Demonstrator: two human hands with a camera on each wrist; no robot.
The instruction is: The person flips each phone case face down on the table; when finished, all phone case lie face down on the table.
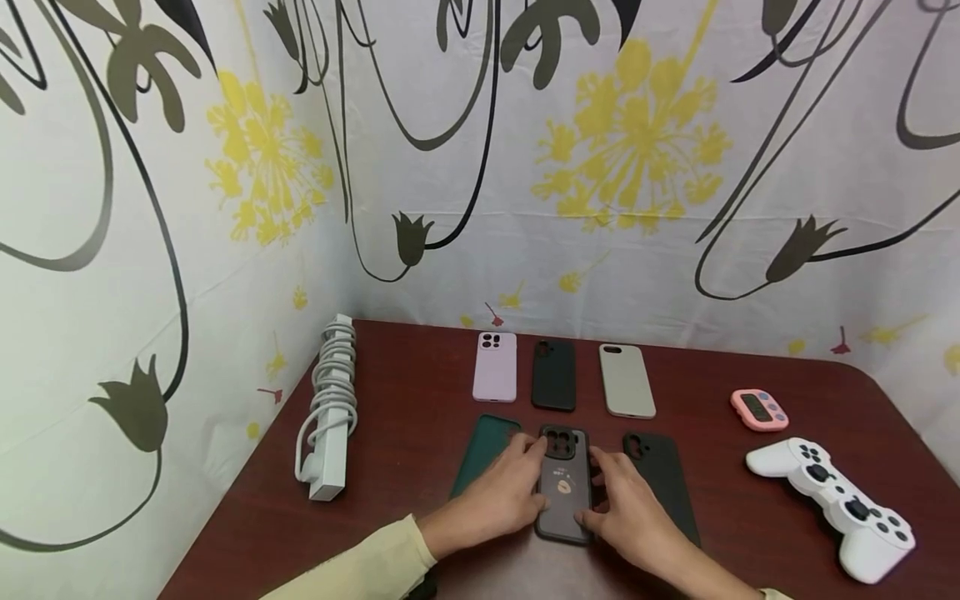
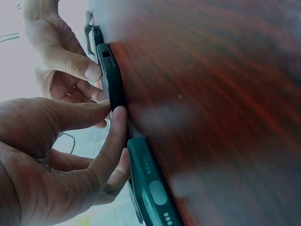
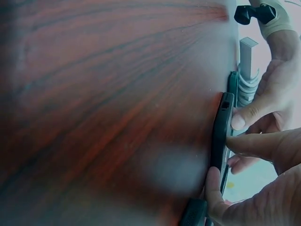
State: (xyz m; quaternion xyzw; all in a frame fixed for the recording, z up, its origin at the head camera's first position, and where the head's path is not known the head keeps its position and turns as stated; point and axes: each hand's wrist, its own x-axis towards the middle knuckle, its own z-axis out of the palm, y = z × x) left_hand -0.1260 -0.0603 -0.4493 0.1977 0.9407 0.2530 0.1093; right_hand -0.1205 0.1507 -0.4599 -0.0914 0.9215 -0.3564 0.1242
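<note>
A dark grey phone case [image 1: 562, 492] with a camera cutout lies flat on the red-brown table [image 1: 420, 392], in the middle of the near row. My left hand [image 1: 534, 477] holds its left edge, index finger reaching toward the cutout. My right hand [image 1: 592, 493] pinches its right edge, thumb low on the side. In the left wrist view, the left thumb and index finger [image 2: 115, 123] press on the case's rim [image 2: 113, 80]. In the right wrist view, the right thumb and forefinger [image 3: 221, 165] pinch the same rim [image 3: 220, 127].
A dark green case [image 1: 482, 454] lies to the left and a black case [image 1: 663, 487] to the right. Behind stand lilac [image 1: 494, 367], black [image 1: 553, 375] and beige [image 1: 626, 380] cases. A white power strip [image 1: 330, 417] lies left; a pink timer [image 1: 759, 409] and white controller [image 1: 832, 500] right.
</note>
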